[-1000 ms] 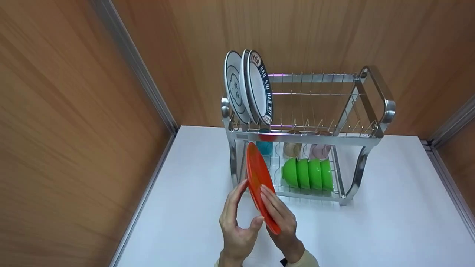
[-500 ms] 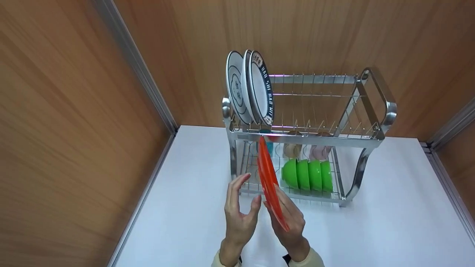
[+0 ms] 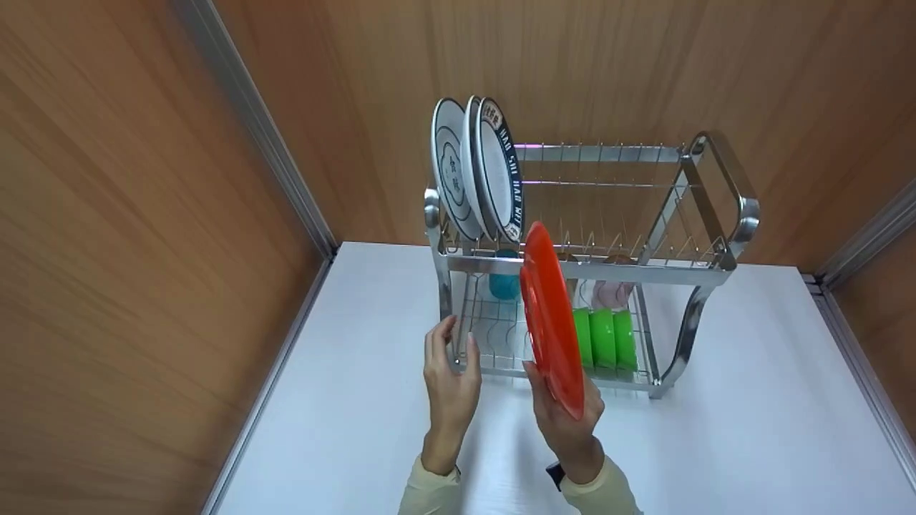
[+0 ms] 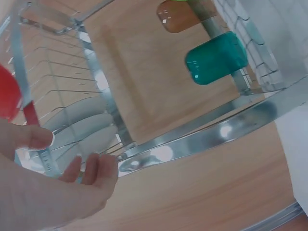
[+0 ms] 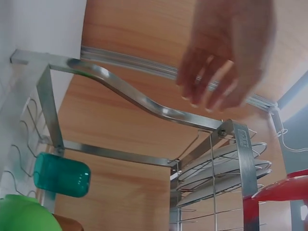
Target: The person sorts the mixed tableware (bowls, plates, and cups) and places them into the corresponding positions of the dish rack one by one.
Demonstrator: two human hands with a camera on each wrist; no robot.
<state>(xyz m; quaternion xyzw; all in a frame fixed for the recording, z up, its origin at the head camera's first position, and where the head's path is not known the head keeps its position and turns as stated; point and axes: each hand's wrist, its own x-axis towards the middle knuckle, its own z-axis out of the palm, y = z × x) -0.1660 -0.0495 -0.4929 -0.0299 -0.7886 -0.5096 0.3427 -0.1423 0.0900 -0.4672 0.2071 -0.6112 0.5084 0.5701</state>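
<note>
My right hand (image 3: 569, 422) grips the lower edge of a red plate (image 3: 551, 322), thumb on its left side and fingers behind. The plate stands tilted on edge before the rack, covering part of the green bowls. Its edge also shows in the right wrist view as a red plate (image 5: 284, 190). Near the rack's left front leg, my left hand (image 3: 451, 379) is raised with fingers bent loosely and nothing held. A metal dish rack (image 3: 644, 272) stands behind both hands. Three white plates (image 3: 501, 179) with dark patterned rims stand upright at its upper left.
On the rack's lower tier lie several green bowls (image 3: 605, 336), nested sideways. Behind them are a teal cup (image 3: 504, 286), a pink cup (image 3: 612, 293) and an amber cup (image 4: 180, 15). Wooden panels (image 3: 608, 64) enclose the white table (image 3: 343, 429).
The right hand has carried the red plate rightward and upward. The left hand has let go of it and drawn away to the left.
</note>
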